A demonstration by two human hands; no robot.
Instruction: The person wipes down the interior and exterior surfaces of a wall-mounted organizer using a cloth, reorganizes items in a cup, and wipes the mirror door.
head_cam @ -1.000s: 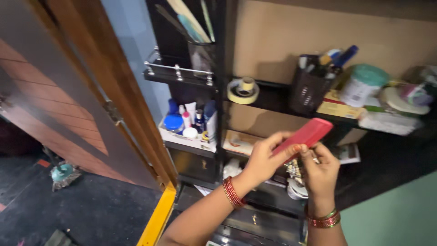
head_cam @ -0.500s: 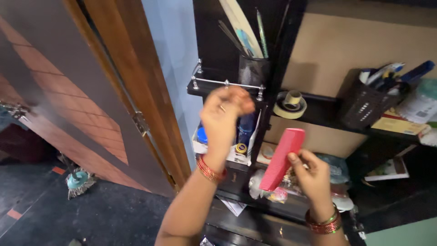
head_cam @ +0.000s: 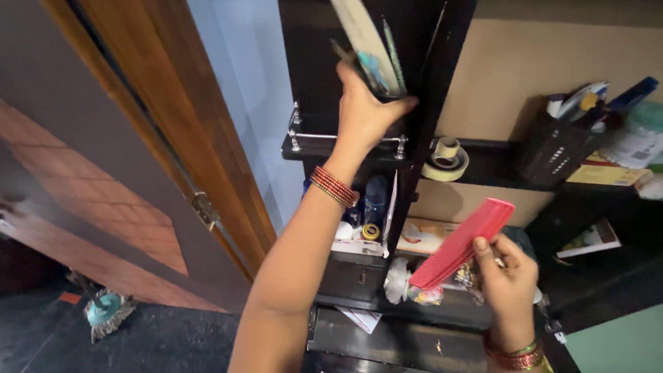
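My right hand (head_cam: pixel 507 276) holds a red comb (head_cam: pixel 461 243) by its lower end, slanted up to the right in front of the dark shelf unit (head_cam: pixel 476 162). My left hand (head_cam: pixel 362 110) is raised to the small upper shelf with a chrome rail (head_cam: pixel 345 137). Its fingers wrap the dark holder (head_cam: pixel 387 93) that carries long flat sticks and pens (head_cam: pixel 366 41). Red bangles (head_cam: pixel 334 186) ring my left wrist.
Two tape rolls (head_cam: pixel 447 157) and a black mesh pen basket (head_cam: pixel 556 141) stand on the middle shelf. Small bottles and jars (head_cam: pixel 366 214) fill the shelf below my left arm. A brown wooden door (head_cam: pixel 138 173) stands open at left; a mop head (head_cam: pixel 103 311) lies on the dark floor.
My left hand has let go of the comb and risen to the holder on the upper shelf. My right hand keeps the comb, now lower and farther right in view.
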